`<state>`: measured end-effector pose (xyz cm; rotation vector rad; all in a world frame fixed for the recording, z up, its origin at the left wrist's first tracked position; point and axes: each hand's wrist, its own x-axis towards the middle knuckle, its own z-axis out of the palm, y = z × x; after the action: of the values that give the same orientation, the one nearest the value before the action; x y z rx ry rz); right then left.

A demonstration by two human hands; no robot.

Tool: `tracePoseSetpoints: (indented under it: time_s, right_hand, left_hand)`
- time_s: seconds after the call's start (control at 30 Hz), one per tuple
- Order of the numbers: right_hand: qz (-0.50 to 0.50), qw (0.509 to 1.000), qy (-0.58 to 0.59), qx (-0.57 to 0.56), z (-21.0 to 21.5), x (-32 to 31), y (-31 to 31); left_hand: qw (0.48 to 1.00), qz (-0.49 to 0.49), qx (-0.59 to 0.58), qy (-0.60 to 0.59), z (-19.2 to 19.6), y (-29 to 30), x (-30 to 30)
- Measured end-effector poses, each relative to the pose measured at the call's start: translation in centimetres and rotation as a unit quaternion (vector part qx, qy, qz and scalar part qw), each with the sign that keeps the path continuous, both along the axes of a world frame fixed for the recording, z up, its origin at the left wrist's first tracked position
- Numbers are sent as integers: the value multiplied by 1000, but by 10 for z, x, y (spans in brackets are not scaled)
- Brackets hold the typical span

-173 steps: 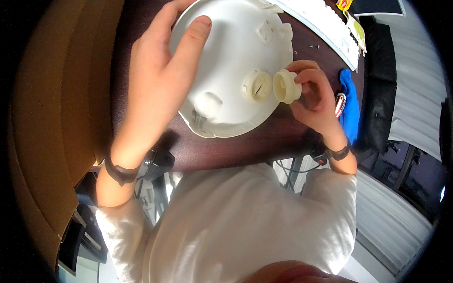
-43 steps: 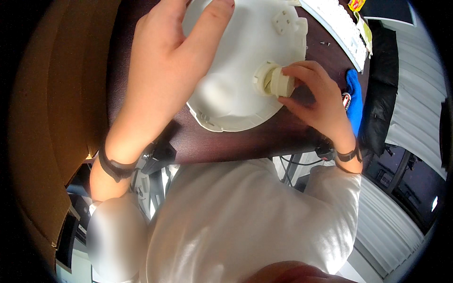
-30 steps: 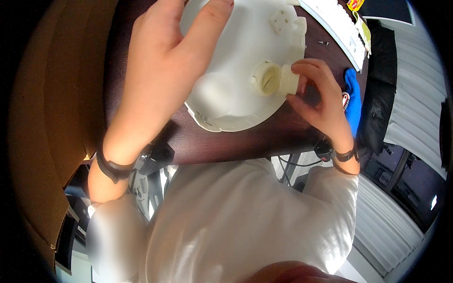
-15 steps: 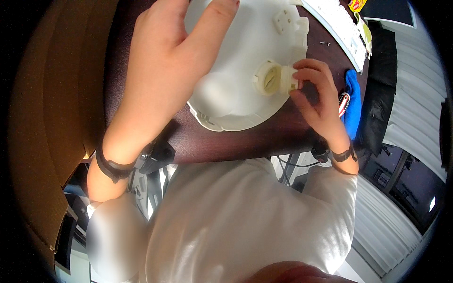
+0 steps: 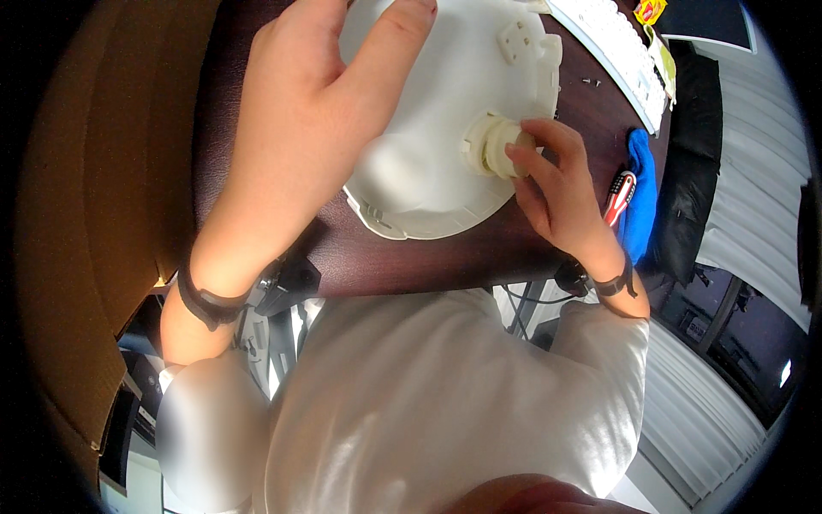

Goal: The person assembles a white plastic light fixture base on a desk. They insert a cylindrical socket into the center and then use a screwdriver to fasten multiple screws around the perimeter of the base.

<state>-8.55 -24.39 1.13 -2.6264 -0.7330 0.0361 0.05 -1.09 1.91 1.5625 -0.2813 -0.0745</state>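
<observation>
Cream plastic forms the short round cap (image 5: 505, 149) we pinch in our right hand (image 5: 561, 180) at the matching ring-shaped collar (image 5: 473, 147) of the smooth white curved plastic shell (image 5: 445, 86), over which our left hand (image 5: 310, 107) extends, its hold unclear, above a dark reddish-brown table (image 5: 402, 271) near pleated white fabric (image 5: 758, 171).

Cream cap (image 5: 497, 147); white shell (image 5: 449, 86)

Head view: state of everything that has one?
Left hand: on the cover, most fingers out of frame
Right hand: pinching the cap
Cap: held at the collar, seating unclear
Collar: partly hidden by cap
Cover: top out of frame
Screws: loose on table
Red-and-white handle: beside blue item
Keyboard: cut off by frame
</observation>
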Motion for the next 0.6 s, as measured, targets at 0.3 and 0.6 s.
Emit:
tracePoseSetpoints:
  time_s: [0.3, 0.6]
  right_hand:
    - [8, 1000, -21, -12, -3, -1, 4]
    - [105, 987, -33, -118, 17, 11, 6]
  left_hand:
    - [1000, 4, 25, -18, 0, 1, 1]
    - [998, 30, 44, -38, 7, -4, -7]
